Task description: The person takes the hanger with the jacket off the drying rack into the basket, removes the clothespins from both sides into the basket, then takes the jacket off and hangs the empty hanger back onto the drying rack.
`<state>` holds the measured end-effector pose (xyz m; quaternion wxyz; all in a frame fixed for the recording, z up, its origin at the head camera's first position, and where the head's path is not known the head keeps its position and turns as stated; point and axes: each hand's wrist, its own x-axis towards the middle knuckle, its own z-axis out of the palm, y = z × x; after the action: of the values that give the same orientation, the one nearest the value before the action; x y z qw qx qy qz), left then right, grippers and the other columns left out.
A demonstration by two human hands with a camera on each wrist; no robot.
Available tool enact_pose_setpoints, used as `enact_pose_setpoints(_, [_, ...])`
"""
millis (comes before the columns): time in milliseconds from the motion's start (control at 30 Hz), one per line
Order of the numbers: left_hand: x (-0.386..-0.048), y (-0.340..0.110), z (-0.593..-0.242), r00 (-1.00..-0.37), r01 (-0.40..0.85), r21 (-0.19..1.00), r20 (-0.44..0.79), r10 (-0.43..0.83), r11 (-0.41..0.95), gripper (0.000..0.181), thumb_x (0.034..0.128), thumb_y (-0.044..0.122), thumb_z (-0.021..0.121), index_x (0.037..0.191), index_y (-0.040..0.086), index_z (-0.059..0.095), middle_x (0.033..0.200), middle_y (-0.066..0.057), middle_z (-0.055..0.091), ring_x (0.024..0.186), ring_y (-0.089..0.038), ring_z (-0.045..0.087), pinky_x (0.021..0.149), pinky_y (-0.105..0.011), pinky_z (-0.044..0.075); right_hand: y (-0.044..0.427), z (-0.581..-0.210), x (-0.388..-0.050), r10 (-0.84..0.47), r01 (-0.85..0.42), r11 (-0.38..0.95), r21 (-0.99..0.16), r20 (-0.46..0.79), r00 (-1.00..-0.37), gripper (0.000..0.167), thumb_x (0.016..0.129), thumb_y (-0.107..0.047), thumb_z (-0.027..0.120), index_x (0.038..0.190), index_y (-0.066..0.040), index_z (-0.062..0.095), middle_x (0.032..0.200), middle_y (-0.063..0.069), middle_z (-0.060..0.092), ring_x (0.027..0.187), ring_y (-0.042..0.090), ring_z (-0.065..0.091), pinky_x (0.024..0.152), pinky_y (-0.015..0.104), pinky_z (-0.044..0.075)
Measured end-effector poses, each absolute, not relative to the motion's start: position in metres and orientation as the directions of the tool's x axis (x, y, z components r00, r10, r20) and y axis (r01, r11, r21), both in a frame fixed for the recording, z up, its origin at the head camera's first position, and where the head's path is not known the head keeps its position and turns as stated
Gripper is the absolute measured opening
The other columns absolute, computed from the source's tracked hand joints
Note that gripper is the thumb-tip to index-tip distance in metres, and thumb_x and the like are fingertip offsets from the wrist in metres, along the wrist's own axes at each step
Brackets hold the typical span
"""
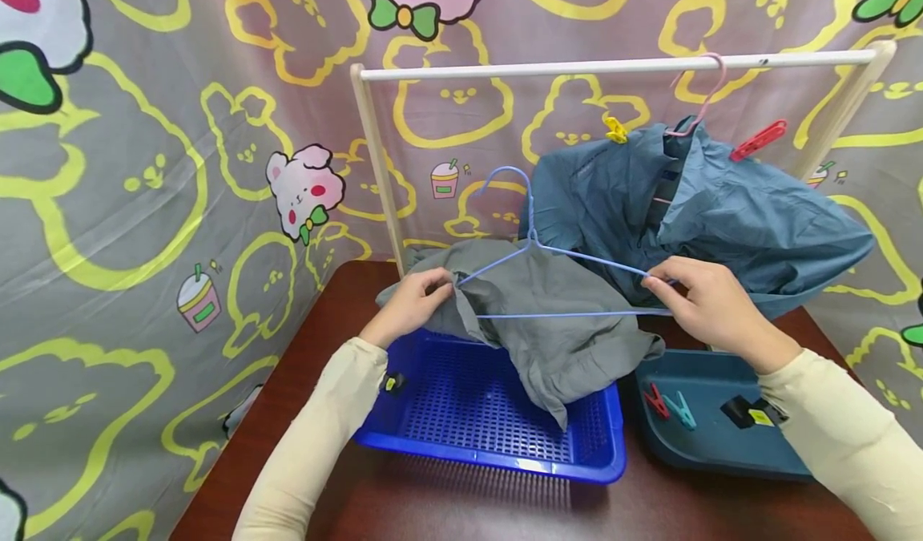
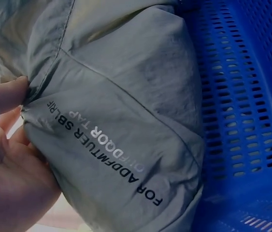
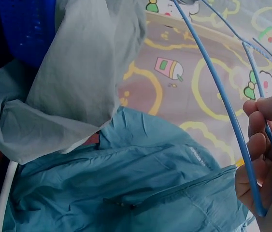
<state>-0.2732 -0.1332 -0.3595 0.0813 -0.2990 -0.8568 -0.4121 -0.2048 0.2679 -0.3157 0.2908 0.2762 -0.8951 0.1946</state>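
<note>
A person in cream sleeves works a blue wire hanger [image 1: 533,238] into a grey garment [image 1: 558,353] above a blue perforated basket [image 1: 490,456] on a red-brown worktop [image 1: 433,513]. Black capitals [image 2: 109,157] on the grey cloth, seen close at the left wrist, begin "FOR" and run on in what looks like "ADDFMTUER"; a paler line [image 2: 107,139] beside them, bent by a fold, ends in "TAP". The print climbs from lower right to upper left in that view, its letters tipped well over.

The hanger's long axis lies left to right, its bottom bar nearly level, its hook up and curling left. The garment drapes across the basket's back, one corner trailing down inside toward the near rim. The left hand [image 1: 413,304] pinches the garment's edge at the hanger's left end, which the cloth covers; the right hand [image 1: 714,304] grips the bare right end.

Behind, a blue jacket [image 1: 591,192] hangs by a pink hanger [image 1: 721,76] from a white rail [image 1: 505,70], with yellow [image 1: 616,130] and red clips [image 1: 759,140] attached. At right, a dark teal tray [image 1: 714,441] holds more clips [image 1: 680,410].
</note>
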Motion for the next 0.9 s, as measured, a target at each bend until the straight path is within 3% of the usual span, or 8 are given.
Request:
enact_pose_setpoints(300, [-0.275, -0.142, -0.366, -0.828, 0.552, 0.657, 0.36, 0.43, 0.513, 0.01, 0.0959, 0.009, 0.055, 0.093, 0.01, 0.065, 0.08, 0.0, 0.061, 0.066, -0.016, 0.048, 0.062, -0.031, 0.041, 0.277, -0.317, -0.201, -0.362, -0.591, 0.783, -0.191, 0.633, -0.684, 0.005, 0.088, -0.008, 0.068, 0.086, -0.004, 0.069, 0.068, -0.006, 0.053, 0.058, 0.008, 0.042, 0.051, 0.024, 0.036])
enact_pose_setpoints(700, [-0.274, -0.149, -0.369, -0.836, 0.541, 0.68, 0.367, 0.409, 0.496, 0.009, 0.0943, 0.007, 0.055, 0.091, 0.007, 0.064, 0.076, 0.0, 0.058, 0.067, -0.016, 0.048, 0.063, -0.031, 0.04, 0.287, -0.313, -0.195, -0.345, -0.575, 0.796, -0.19, 0.639, -0.688, 0.005, 0.088, -0.009, 0.068, 0.084, -0.006, 0.069, 0.071, -0.007, 0.056, 0.061, 0.007, 0.045, 0.057, 0.017, 0.035])
enact_pose_setpoints(900, [-0.273, -0.155, -0.372, -0.859, 0.506, 0.687, 0.343, 0.38, 0.522, 0.01, 0.0901, 0.001, 0.058, 0.097, 0.004, 0.066, 0.084, -0.005, 0.065, 0.076, -0.019, 0.057, 0.07, -0.034, 0.046, 0.292, -0.312, -0.192, -0.333, -0.569, 0.797, -0.2, 0.641, -0.692, 0.004, 0.087, -0.008, 0.068, 0.084, -0.006, 0.07, 0.071, -0.007, 0.056, 0.058, 0.006, 0.044, 0.054, 0.017, 0.034])
